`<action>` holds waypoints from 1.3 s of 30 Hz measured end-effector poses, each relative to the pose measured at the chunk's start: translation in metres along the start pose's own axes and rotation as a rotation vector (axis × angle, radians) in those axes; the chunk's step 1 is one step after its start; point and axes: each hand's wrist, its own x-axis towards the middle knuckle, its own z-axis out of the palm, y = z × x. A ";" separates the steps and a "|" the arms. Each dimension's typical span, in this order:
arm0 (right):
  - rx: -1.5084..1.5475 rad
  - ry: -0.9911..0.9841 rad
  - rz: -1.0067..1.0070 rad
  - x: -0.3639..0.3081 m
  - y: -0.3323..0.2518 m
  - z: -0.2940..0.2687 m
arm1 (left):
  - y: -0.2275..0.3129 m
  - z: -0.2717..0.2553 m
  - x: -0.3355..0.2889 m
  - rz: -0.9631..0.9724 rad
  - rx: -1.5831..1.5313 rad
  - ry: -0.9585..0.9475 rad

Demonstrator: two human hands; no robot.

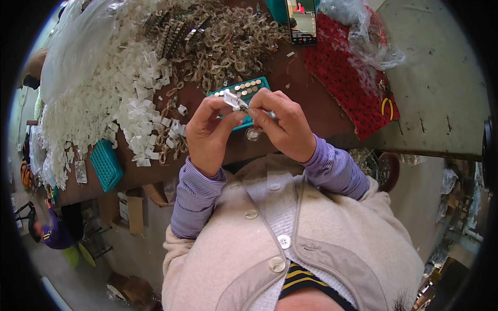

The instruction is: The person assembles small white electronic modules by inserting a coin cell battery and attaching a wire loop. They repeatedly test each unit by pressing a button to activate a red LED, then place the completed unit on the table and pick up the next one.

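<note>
Together, left hand (pixel 207 133) holding white piece (pixel 231 100), right hand (pixel 284 125) alongside, tray (pixel 247 122) beneath.

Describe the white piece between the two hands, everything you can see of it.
The white piece is small and blocky, with flat faces, and looks like plastic. It sits tilted, its upper end leaning to the left of the picture. The fingers and thumb of the left hand hold it. At its lower right end, a shiny bit shows by the right hand's pinched fingertips. Behind it lies the teal tray. Finer detail is too small to tell.
</note>
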 end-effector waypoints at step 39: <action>-0.408 0.079 -0.451 -0.011 0.001 0.021 | -0.003 -0.005 -0.044 -0.241 -0.024 0.133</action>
